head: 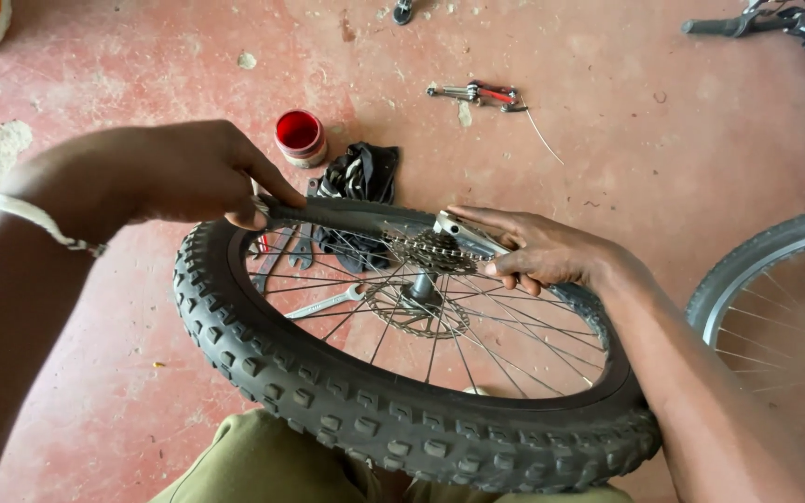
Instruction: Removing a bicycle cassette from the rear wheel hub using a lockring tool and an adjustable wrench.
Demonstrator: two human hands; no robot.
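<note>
While my left hand [193,172] clenches the tyre [393,410] at 11 o'clock, my right hand [538,250] grasps a lever [468,235] at 2 o'clock.

The tyre [402,419] is showing knobbly matt black rubber; spokes [505,340] and cassette [430,251] are gleaming as bare metal; the floor [142,391] is looking rough, reddish and chipped.

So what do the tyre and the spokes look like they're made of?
The tyre looks like matt black rubber, going by its moulded knobbly tread. The spokes look like thin bare metal wires, probably steel, silvery and catching light. The left hand grips the tyre's far edge.
</note>
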